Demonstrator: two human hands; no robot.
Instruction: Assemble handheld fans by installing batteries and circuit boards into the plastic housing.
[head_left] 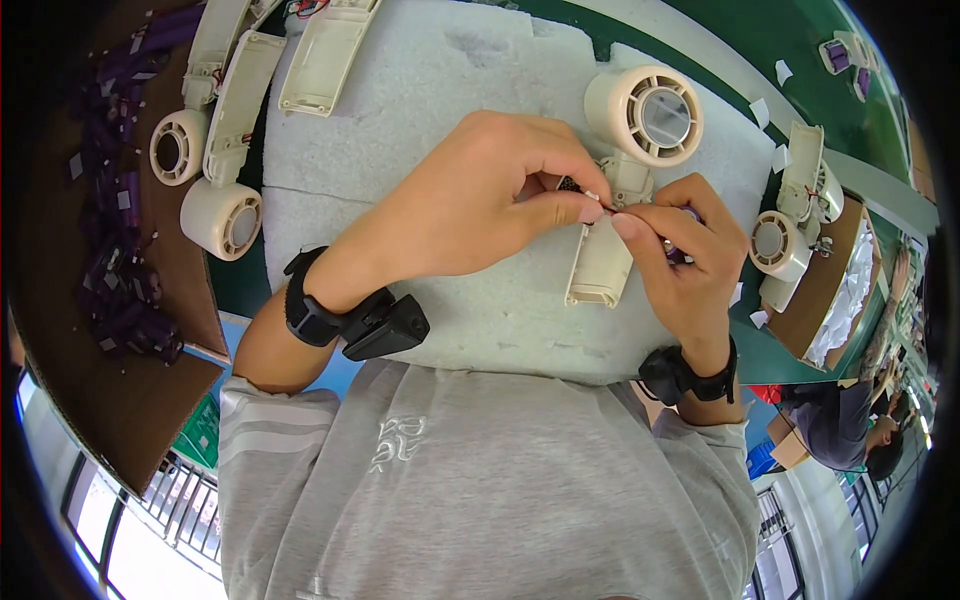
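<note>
A cream handheld fan lies on the white foam mat, its round head away from me and its open handle shell toward me. Over the joint between head and handle, my left hand pinches a small white connector between thumb and forefinger. The thumb and forefinger of my right hand meet it there at a thin dark wire. A purple battery cell shows between the curled fingers of my right hand, mostly hidden by them. Both hands are closed, fingertips nearly touching.
A cardboard box of purple battery cells stands at the left. More opened fans and a shell half lie at the mat's left edge. At the right are another fan and a box of white paper. A person works farther right.
</note>
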